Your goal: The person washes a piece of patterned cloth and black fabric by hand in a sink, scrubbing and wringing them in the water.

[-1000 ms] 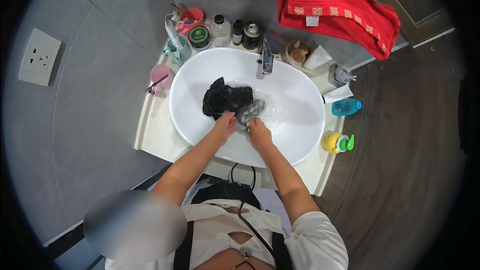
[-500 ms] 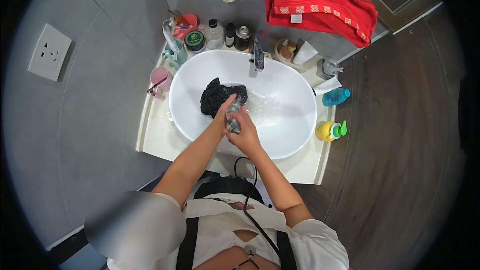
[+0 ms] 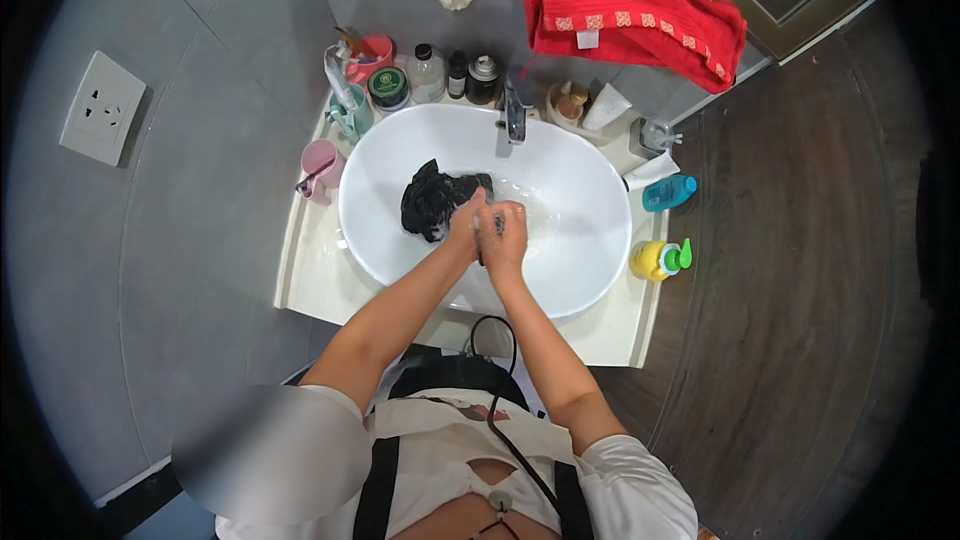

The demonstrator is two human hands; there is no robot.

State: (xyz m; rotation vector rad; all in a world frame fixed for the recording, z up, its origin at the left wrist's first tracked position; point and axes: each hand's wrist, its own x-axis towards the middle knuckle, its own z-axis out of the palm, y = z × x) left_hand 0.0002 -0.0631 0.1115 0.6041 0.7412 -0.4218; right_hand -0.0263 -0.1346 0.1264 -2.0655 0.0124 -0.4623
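Observation:
A black wet cloth (image 3: pixel 432 202) lies bunched in the left part of the white oval basin (image 3: pixel 590 190). Just to its right, my hands are pressed together over the basin. My left hand (image 3: pixel 466 224) is closed around dark, sudsy fabric. On the right side of that fabric, my right hand (image 3: pixel 508 238) has its fingers curled over it. Most of the gripped fabric is hidden by the fingers, and I cannot tell whether it joins the larger bundle. Thin whitish suds show in the basin beyond my hands.
A tap (image 3: pixel 515 120) rises at the basin's back edge. Bottles and a green-lidded jar (image 3: pixel 388 87) stand behind it, a pink cup (image 3: pixel 320 162) at left. A yellow pump bottle (image 3: pixel 655 260) and blue bottle (image 3: pixel 669 194) stand right. A red towel (image 3: pixel 630 20) hangs above.
Both hands have shifted slightly right, and my right hand has curled further over the fabric. The greyish, sudsy fabric that showed between the palms is now mostly covered. The black bundle stays put.

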